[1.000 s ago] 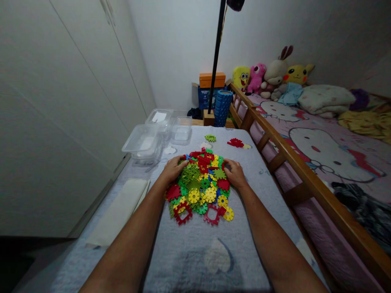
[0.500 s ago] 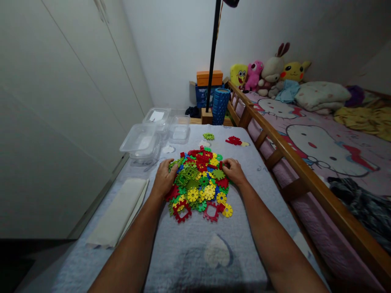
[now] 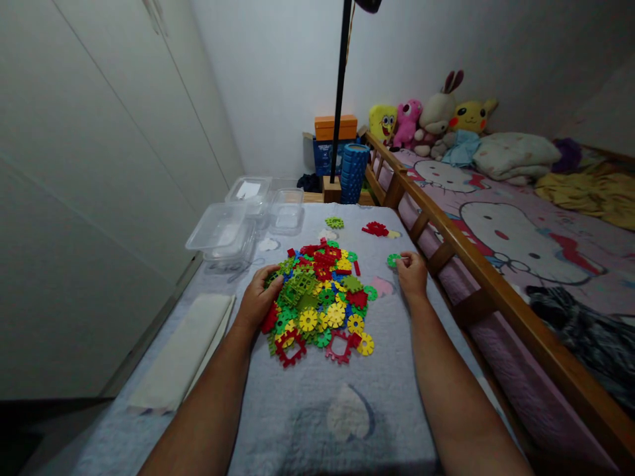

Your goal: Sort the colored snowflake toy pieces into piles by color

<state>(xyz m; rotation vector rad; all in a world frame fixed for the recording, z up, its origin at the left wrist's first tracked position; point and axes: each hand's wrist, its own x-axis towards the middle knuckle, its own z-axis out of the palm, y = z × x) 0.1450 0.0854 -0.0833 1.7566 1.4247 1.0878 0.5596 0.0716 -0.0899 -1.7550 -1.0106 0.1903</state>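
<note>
A heap of plastic interlocking building pieces lies on the cloth-covered table, made of green, yellow, red and blue notched discs and squares. At the heap's left edge rests my left hand, its thumb and fingers apart against the olive-green pieces and holding none of them. Out to the right, apart from the heap, my right hand pinches a green notched disc just above or on the cloth; I cannot tell which. Two red square frames lie at the heap's near side, though my point marks only one.
Beyond the heap lie green pieces and red pieces. Clear plastic containers stand at the back left, with a folded pale cloth nearer. A wooden bed rail borders the right side; a lamp pole rises behind.
My right hand has moved right from the heap's edge, carrying a green notched disc. My left hand stays at the heap's left side. The view has shifted slightly.
</note>
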